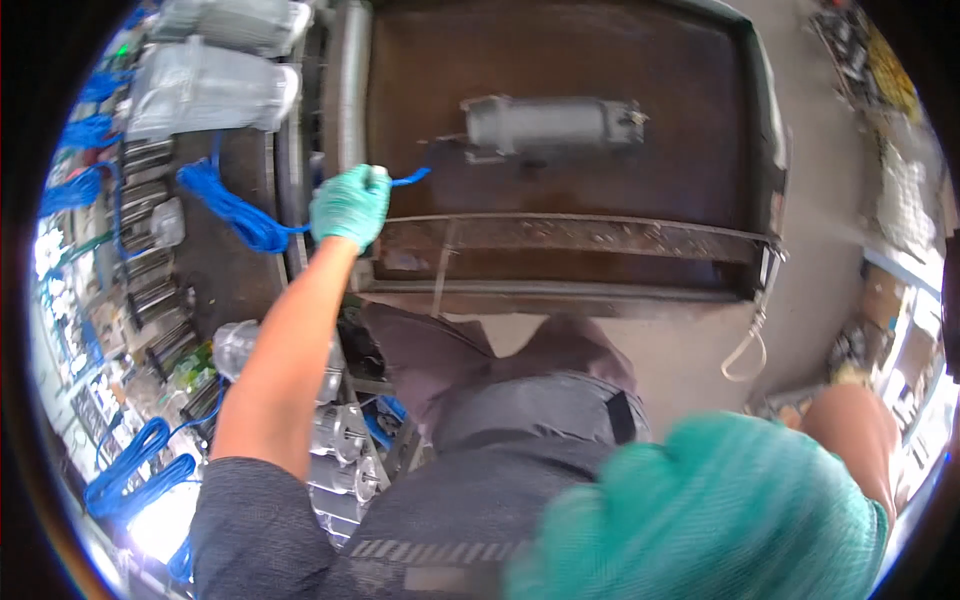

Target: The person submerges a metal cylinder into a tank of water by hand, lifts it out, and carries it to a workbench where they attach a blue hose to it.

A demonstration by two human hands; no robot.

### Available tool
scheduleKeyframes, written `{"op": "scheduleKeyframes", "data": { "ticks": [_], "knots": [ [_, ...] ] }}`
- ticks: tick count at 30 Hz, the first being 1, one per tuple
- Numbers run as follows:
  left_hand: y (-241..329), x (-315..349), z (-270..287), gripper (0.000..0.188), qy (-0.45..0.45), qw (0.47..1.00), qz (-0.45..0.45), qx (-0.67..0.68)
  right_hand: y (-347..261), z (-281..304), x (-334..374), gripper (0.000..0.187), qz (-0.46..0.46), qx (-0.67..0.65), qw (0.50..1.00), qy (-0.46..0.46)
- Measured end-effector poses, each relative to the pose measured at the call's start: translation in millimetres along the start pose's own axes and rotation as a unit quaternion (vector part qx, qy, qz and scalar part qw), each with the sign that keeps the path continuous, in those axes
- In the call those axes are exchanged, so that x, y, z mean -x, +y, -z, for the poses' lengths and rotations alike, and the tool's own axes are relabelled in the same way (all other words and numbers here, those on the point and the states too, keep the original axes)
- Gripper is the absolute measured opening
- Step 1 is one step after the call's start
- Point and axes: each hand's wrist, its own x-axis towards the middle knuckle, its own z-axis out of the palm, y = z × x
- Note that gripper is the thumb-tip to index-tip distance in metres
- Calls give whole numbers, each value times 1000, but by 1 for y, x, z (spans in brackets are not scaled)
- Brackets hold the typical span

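Note:
My left hand [350, 207], in a green knitted glove, is closed around a blue cable [412, 178] at the left rim of a large brown metal tray [690, 190]. A short end of the cable sticks out to the right of the fist. On its other side the cable runs to a bundled blue coil [235, 208] on a dark surface. Farther off in the tray lies a grey cylindrical motor-like unit [550, 124], apart from the hand. My right hand [720, 515], also green-gloved, looms large and blurred at the lower right; its fingers cannot be made out.
White-wrapped cylindrical units [205, 90] stand at the far left, with rows of metal cylinders [155, 230] nearer. Another blue coil [145, 475] hangs at the lower left. A metal bar [590, 228] crosses the tray's near side; a pale cord loop [745, 352] dangles from its right corner.

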Motion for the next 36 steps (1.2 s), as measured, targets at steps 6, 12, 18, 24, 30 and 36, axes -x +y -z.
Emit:
{"op": "scheduleKeyframes", "data": {
  "ticks": [6,12,18,24,30,36],
  "knots": [
    [12,-4,-2,49,-17,998,-47,-26,4,2,1,18,0,0,1000,10],
    [-7,4,-1,43,25,999,-24,30,7,-8,-4,15,-3,-3,999,33],
    [-6,4,-5,40,44,999,-15,16,94,-16,10,16,-66,-60,994,59],
    [-6,5,-1,38,46,998,-29,12,238,-91,141,49,-424,133,854,270],
    [0,3,1,37,27,999,-7,17,301,-127,185,48,-574,54,729,369],
    [-1,1,-1,36,30,999,-24,19,309,-127,180,52,-629,103,709,301]
  ]
}}
